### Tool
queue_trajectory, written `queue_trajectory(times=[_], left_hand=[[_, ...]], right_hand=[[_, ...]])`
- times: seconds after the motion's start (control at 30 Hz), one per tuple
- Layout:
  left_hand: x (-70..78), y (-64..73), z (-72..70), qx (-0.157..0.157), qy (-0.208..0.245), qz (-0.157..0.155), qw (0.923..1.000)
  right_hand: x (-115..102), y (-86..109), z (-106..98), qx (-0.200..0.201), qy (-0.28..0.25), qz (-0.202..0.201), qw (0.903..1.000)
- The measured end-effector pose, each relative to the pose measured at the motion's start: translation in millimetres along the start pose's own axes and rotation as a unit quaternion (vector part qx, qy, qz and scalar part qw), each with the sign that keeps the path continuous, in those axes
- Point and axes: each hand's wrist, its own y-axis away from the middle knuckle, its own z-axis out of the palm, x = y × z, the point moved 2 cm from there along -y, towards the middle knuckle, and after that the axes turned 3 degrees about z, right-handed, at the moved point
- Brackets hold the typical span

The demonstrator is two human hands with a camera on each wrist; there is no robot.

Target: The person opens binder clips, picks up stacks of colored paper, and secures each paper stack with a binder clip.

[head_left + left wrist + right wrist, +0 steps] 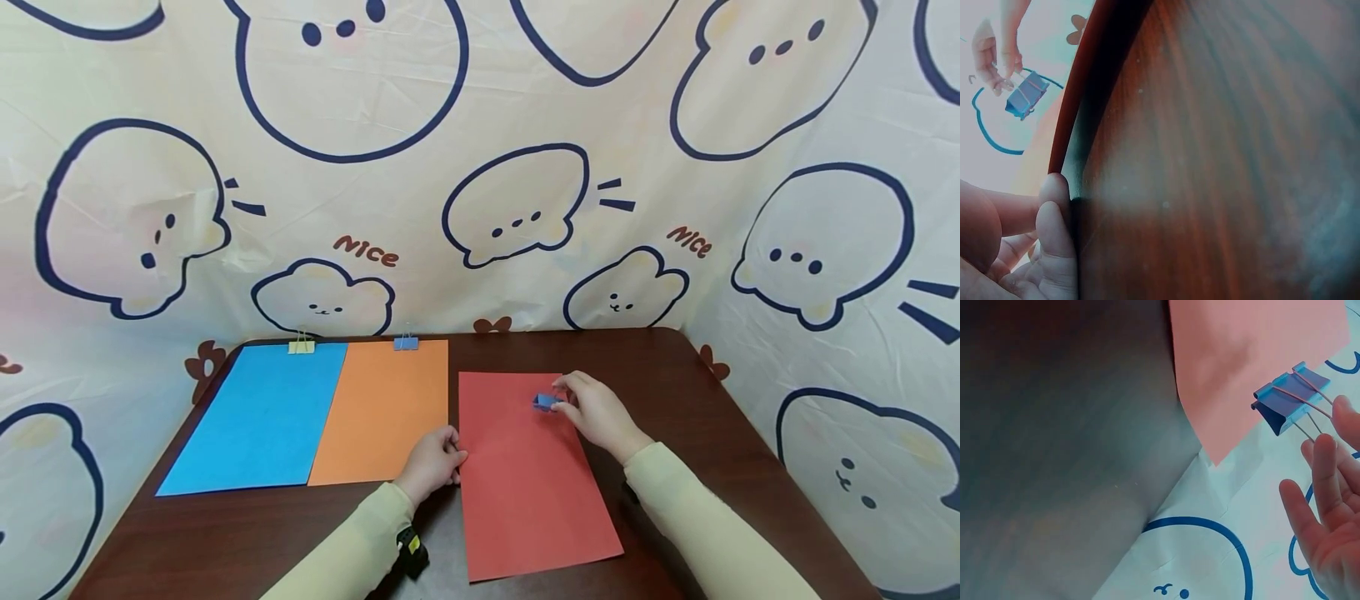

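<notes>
A red sheet of paper [532, 492] is propped over the right part of the table, its left edge pinched between the thumb and fingers of my left hand [431, 462]. That pinch shows close up in the left wrist view, where the sheet [1075, 81] appears nearly edge-on. My right hand [596, 417] holds a blue binder clip [544, 402] by its wire handles, near the sheet's upper right. In the right wrist view the clip [1291, 397] is apart from the red paper [1235, 362], with thumb and fingers on its handles.
Left of the red paper lie a blue sheet [255, 425] and an orange sheet [390, 408], side by side. A yellow binder clip [302, 346] and another blue clip [406, 342] sit at their top edges. Patterned cloth [405, 200] surrounds the dark wooden table [225, 542].
</notes>
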Motion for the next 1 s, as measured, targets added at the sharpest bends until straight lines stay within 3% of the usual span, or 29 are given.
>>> queue_trajectory(times=[0.37, 0.73, 1.0], left_hand=[[-0.1, 0.4, -1.2, -0.001, -0.020, 0.005, 0.9998], [-0.5, 0.4, -0.5, -0.002, -0.025, 0.016, 0.9995], [-1.1, -0.5, 0.1, -0.002, -0.024, 0.018, 0.9996]], right_hand=[[-3.3, -34.7, -4.3, -0.026, 0.000, -0.001, 0.9997], [-5.3, -59.4, 6.6, -0.057, 0.005, -0.003, 0.9984], [-2.6, -70.1, 10.8, -0.033, 0.000, -0.020, 0.9993]])
